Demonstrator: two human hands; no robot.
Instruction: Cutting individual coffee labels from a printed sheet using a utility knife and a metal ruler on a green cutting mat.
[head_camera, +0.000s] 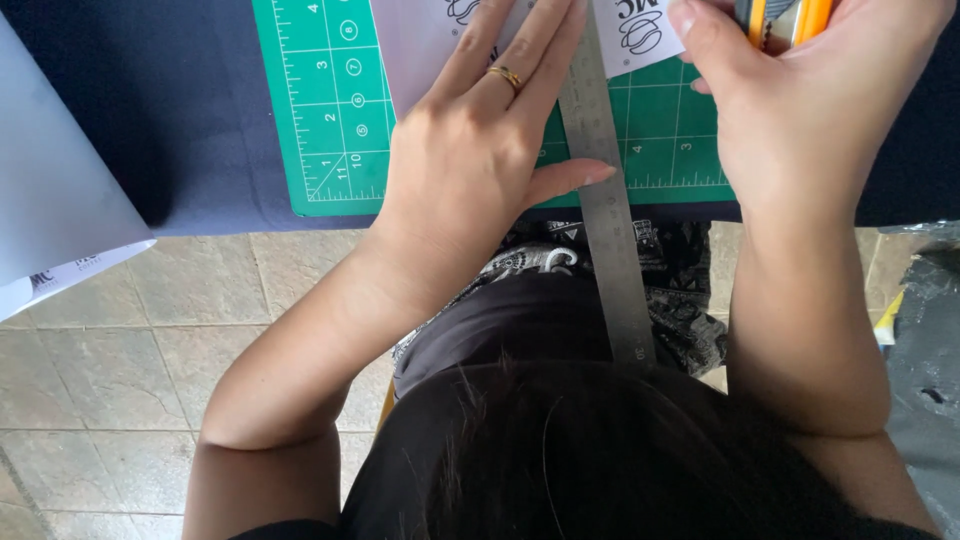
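The left hand (470, 150) lies flat, fingers (520, 45) spread, pressing a steel ruler (610, 220) and a white printed sheet (420, 40) onto the green cutting mat (330, 110). The ruler overhangs the bench's (180, 110) near edge and reaches out over the person's lap. The right hand (800, 110) has its fingers curled shut around an orange knife (785, 20), just right of the ruler, near the mat's near edge. The mat's left part lies bare. The bench is covered in dark blue; below it is a tiled floor (150, 350), with a grey sheet (50, 180) at the left.
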